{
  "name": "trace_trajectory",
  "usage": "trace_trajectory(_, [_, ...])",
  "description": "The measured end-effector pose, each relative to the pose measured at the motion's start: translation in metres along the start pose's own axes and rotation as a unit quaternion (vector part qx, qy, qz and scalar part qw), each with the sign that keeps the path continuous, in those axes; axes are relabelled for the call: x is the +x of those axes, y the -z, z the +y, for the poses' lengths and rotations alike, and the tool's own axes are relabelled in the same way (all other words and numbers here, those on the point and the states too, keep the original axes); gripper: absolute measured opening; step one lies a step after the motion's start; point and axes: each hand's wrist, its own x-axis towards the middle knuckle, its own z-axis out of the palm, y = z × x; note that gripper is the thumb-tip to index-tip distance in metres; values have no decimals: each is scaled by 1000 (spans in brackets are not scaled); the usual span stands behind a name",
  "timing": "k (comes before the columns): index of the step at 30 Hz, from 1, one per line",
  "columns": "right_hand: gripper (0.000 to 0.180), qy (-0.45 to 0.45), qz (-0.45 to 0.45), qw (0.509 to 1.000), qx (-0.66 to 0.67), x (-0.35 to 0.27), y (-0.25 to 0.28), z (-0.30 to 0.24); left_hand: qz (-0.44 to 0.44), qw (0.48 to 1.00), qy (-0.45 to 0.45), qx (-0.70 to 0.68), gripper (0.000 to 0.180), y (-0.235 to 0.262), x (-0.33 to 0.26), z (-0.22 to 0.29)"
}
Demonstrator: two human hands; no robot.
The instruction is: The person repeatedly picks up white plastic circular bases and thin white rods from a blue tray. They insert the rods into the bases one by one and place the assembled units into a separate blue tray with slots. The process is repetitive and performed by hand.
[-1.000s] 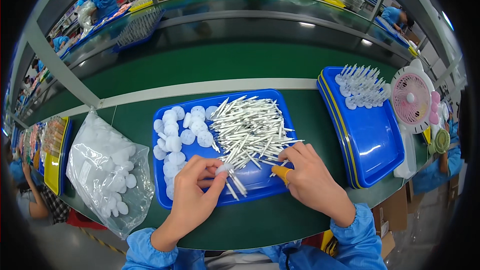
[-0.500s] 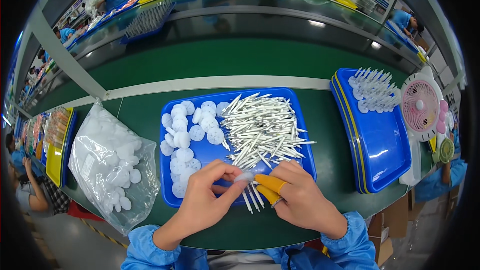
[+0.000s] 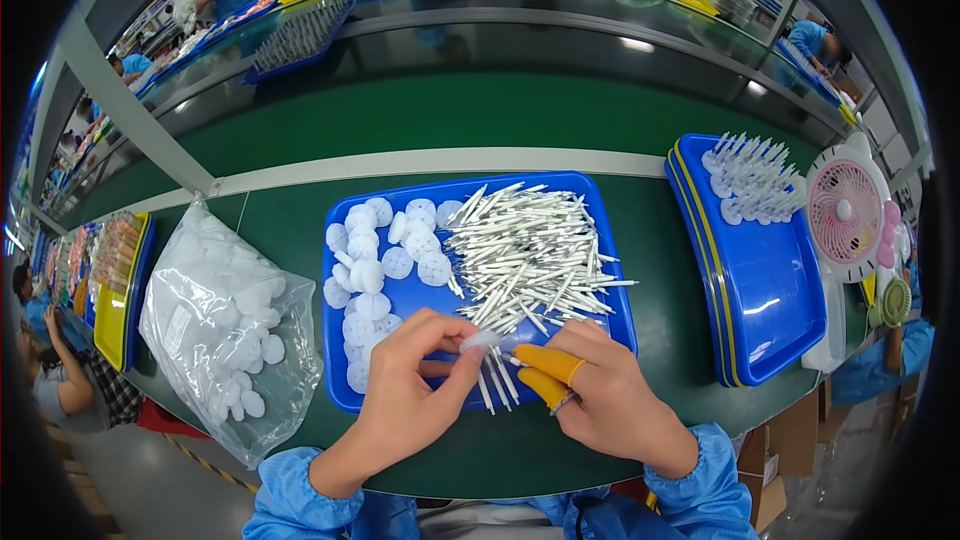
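My left hand (image 3: 415, 380) pinches a small white translucent disc (image 3: 482, 340) between thumb and fingers, at the front edge of a blue tray (image 3: 455, 185). Several thin white sticks (image 3: 490, 388) point down from the disc toward me. Close on its right is my right hand (image 3: 615, 395), with yellow covers on two fingers and a ring. Those fingers are closed on a slim white stick (image 3: 514, 359), its tip beside the disc. Inside the tray, loose white discs (image 3: 397, 262) lie at the left and a heap of white pen-shaped sticks (image 3: 525, 250) at the right.
A clear bag of white discs (image 3: 225, 310) lies left of the tray. Stacked blue and yellow trays (image 3: 770, 310) at right hold upright stick-and-disc pieces (image 3: 752, 180). Beside them stands a pink-and-white fan (image 3: 843, 208). A yellow tray (image 3: 118, 325) is far left; people work beyond the frame bars.
The right fingertips have drawn slightly away from the disc, showing a stick at their tips. The left hand still holds the disc, and the hanging sticks have shifted a little left.
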Motion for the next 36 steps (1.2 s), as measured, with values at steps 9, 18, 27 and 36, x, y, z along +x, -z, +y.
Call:
trace_trajectory(9, [50,-4,11,999,-30,3,-2,5,4,996,-61,66,14,-7,-4,3])
trace_trajectory(18, [44,-16,17,999,-45,5,-17,-8,17,989,-83,118,14,-8,-10,2])
trace_trajectory(27, [43,-28,106,994,13,1,-31,-7,30,980,-129,151,17,-11,-13,4])
trace_trajectory(36, [39,-38,136,990,18,4,-41,-6,27,975,-129,177,30,-10,-18,-1])
